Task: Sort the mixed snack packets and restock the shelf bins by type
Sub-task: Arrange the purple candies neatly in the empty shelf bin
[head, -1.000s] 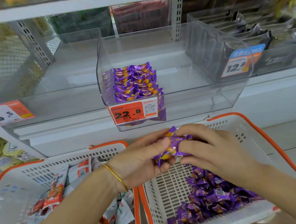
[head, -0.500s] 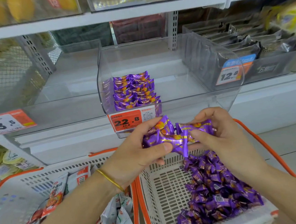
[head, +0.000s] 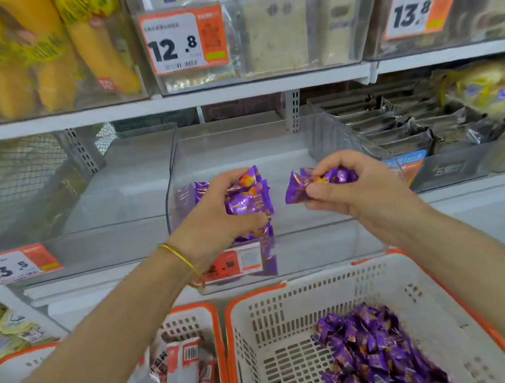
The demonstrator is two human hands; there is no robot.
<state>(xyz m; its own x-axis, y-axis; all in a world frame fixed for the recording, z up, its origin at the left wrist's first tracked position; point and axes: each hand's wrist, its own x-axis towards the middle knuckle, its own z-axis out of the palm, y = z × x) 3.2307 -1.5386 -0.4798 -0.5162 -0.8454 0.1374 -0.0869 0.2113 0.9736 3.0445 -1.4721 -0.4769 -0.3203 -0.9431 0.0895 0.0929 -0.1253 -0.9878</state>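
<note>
My left hand (head: 216,213) grips a small stack of purple snack packets (head: 249,199) inside the clear shelf bin (head: 327,246), right over the row of purple packets stored at the bin's front left. My right hand (head: 355,187) pinches another purple packet (head: 298,187) a little to the right, above the bin's bare floor. Below, the white basket with an orange rim (head: 255,302) holds a heap of loose purple packets (head: 374,349).
A second basket (head: 195,312) at the lower left holds white and red packets (head: 182,371). An empty-looking clear bin (head: 117,210) stands to the left, dark packets (head: 409,133) fill the bin to the right. The upper shelf carries full bins with price tags.
Both hands rose from above the basket to the shelf bin and drew apart. The purple bundle split: the left hand took a stack into the bin, the right hand kept one packet.
</note>
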